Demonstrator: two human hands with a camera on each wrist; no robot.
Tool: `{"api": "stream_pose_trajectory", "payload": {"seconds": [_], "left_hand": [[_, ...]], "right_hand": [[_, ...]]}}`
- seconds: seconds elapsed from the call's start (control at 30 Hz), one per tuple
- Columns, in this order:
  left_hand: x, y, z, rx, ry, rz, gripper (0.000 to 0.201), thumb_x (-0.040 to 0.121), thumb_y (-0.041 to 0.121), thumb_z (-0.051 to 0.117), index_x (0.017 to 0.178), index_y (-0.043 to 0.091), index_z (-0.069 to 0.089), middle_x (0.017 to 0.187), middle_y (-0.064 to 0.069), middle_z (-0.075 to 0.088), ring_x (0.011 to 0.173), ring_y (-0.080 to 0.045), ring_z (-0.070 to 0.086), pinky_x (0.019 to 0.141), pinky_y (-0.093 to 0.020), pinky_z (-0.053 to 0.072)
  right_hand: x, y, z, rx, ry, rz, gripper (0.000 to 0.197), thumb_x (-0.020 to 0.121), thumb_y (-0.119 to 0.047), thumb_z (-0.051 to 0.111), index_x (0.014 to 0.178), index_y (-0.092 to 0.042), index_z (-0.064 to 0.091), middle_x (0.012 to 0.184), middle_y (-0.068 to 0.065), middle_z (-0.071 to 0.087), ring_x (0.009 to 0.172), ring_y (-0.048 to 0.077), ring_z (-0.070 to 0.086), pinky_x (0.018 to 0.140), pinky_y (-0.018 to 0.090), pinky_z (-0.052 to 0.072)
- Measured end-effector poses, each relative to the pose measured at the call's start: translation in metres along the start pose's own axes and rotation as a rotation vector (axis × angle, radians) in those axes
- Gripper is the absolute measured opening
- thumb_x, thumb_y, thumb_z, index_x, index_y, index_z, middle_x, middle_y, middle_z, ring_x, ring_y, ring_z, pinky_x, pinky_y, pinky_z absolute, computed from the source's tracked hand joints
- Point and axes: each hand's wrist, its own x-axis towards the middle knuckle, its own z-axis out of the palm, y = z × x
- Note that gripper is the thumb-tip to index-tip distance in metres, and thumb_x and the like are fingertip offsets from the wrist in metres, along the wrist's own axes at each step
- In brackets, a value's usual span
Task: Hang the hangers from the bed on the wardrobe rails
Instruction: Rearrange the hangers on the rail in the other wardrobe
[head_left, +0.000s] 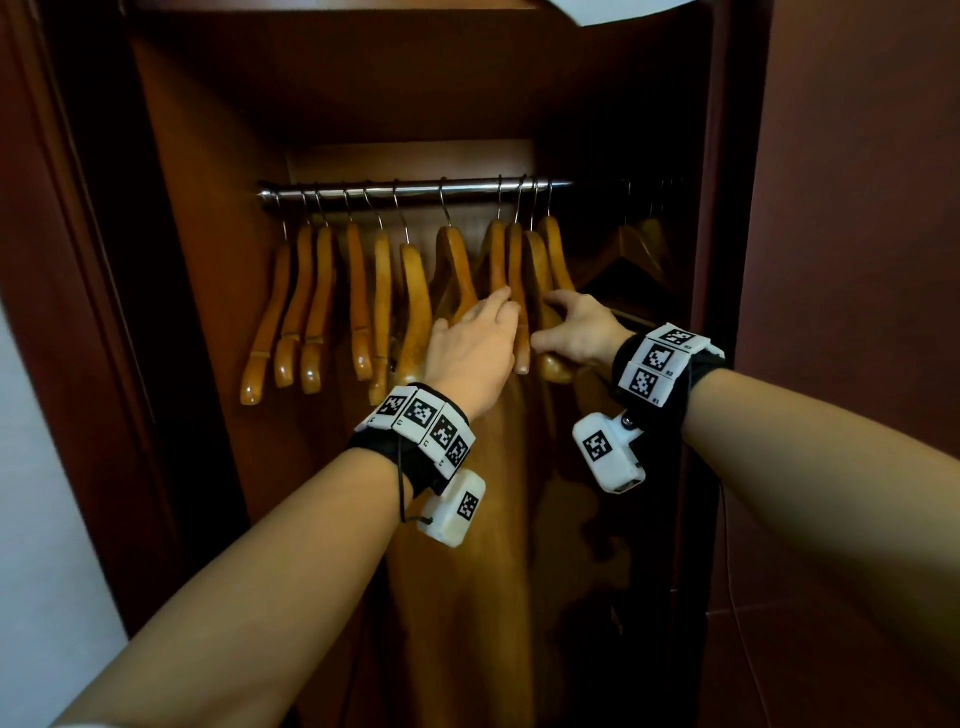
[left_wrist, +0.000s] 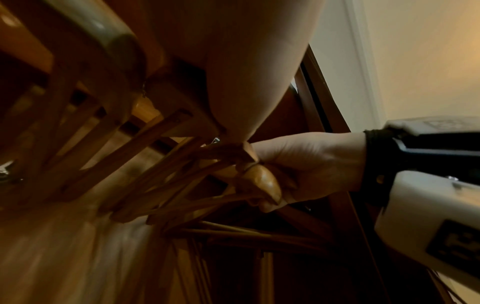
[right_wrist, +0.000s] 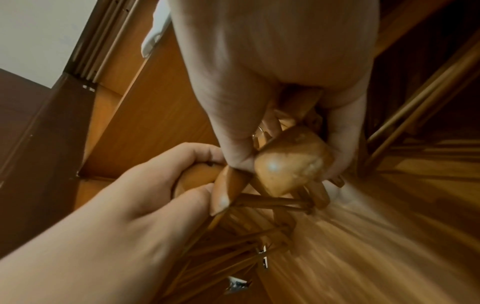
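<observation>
Head: wardrobe (head_left: 218, 218) holds a rail (head_left: 415, 188) with a row of wooden hangers (head_left: 358, 301) hooked on it, more at its dark right end. Left hand (head_left: 475, 353) curls round hanger arms under the rail's middle; right hand (head_left: 582, 332) just beside it, clamped on the next hanger end.

Left wrist: right hand (left_wrist: 306, 168) wraps a rounded hanger tip (left_wrist: 265, 183).

Right wrist: thumb and fingers (right_wrist: 340, 152) pinch that tip (right_wrist: 291, 164); left hand (right_wrist: 166, 181) grips adjacent arms.

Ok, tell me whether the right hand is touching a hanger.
Touching: in the right wrist view the right hand has fingers curled round a hanger's wooden end.
</observation>
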Motion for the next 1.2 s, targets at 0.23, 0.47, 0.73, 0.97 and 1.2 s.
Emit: {"api": "stream_pose_trajectory", "payload": {"seconds": [0.23,0.47,0.73,0.97,1.2], "left_hand": [[-0.007,-0.004,-0.005,0.041,0.006,-0.047,0.053,0.095,0.022,0.057,0.144,0.016,0.037,0.164,0.000,0.019,0.147,-0.022,0.027,0.107,-0.054,0.036],[-0.009,-0.005,-0.003,0.010,0.009,0.028,0.043,0.099,0.019,0.045,0.141,0.015,0.041,0.164,-0.002,0.018,0.148,-0.023,0.026,0.110,-0.050,0.034],[-0.006,0.006,0.003,0.034,-0.069,0.038,0.054,0.093,0.028,0.051,0.145,0.021,0.040,0.164,0.001,0.019,0.150,-0.023,0.016,0.115,-0.053,0.025],[-0.007,0.021,0.010,0.017,-0.038,0.073,0.052,0.091,0.036,0.055,0.141,0.020,0.048,0.157,0.000,0.035,0.148,-0.022,0.020,0.121,-0.054,0.011],[-0.016,0.049,0.025,-0.137,0.184,0.156,0.027,0.087,0.030,0.058,0.111,0.021,0.067,0.120,0.003,0.061,0.119,-0.023,0.049,0.110,-0.043,0.028]], "right_hand": [[-0.002,-0.011,0.009,0.000,-0.031,-0.037,0.083,0.078,-0.026,0.075,0.152,-0.018,0.039,0.142,0.007,0.054,0.125,0.023,0.054,0.094,0.026,0.046],[-0.007,-0.003,0.002,-0.041,0.013,-0.005,0.082,0.081,-0.028,0.073,0.153,-0.020,0.036,0.148,0.006,0.050,0.133,0.023,0.050,0.102,0.028,0.043],[-0.015,-0.001,-0.014,-0.059,0.090,0.045,0.062,0.087,-0.035,0.067,0.145,-0.027,0.049,0.140,0.005,0.057,0.118,0.024,0.060,0.096,0.042,0.054],[-0.032,0.000,-0.025,-0.229,0.030,0.070,0.050,0.079,-0.044,0.058,0.126,-0.025,0.062,0.137,0.011,0.049,0.118,0.033,0.054,0.101,0.047,0.049],[-0.046,0.015,-0.039,-0.384,0.034,-0.015,0.054,0.089,-0.034,0.061,0.140,-0.020,0.052,0.149,0.014,0.033,0.135,0.039,0.034,0.110,0.052,0.037]]}}
